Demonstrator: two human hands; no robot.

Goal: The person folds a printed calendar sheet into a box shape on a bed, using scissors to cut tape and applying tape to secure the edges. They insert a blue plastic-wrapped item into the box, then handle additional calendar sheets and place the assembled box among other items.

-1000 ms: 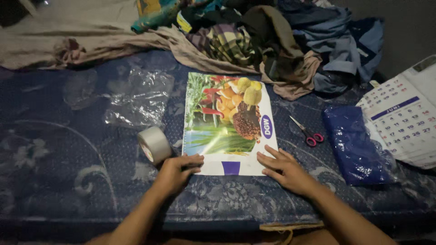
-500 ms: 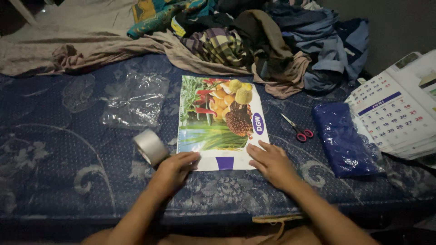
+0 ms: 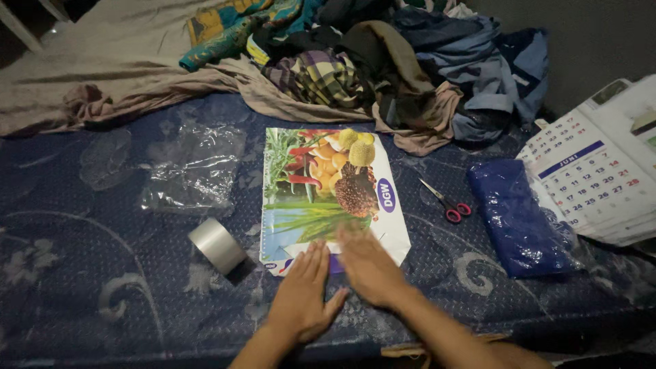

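A glossy printed sheet [image 3: 321, 188] with fruit and plant pictures lies flat on a dark blue patterned mattress [image 3: 89, 273]. My left hand [image 3: 301, 294] rests palm down at the sheet's near edge, fingers together. My right hand [image 3: 365, 266] lies flat on the sheet's near part, slightly blurred, beside and touching the left hand. Neither hand holds anything. A roll of silver tape [image 3: 217, 244] stands just left of the sheet.
Crumpled clear plastic [image 3: 195, 171] lies at the left. Red-handled scissors [image 3: 445, 203] and a blue plastic-wrapped bundle [image 3: 523, 219] lie at the right, with calendar sheets [image 3: 594, 178] beyond. A pile of clothes [image 3: 355, 61] and a beige cloth [image 3: 102, 68] fill the far side.
My hands were apart at the sheet's two near corners; now both have come together at the middle of its near edge, and the right hand is still moving.
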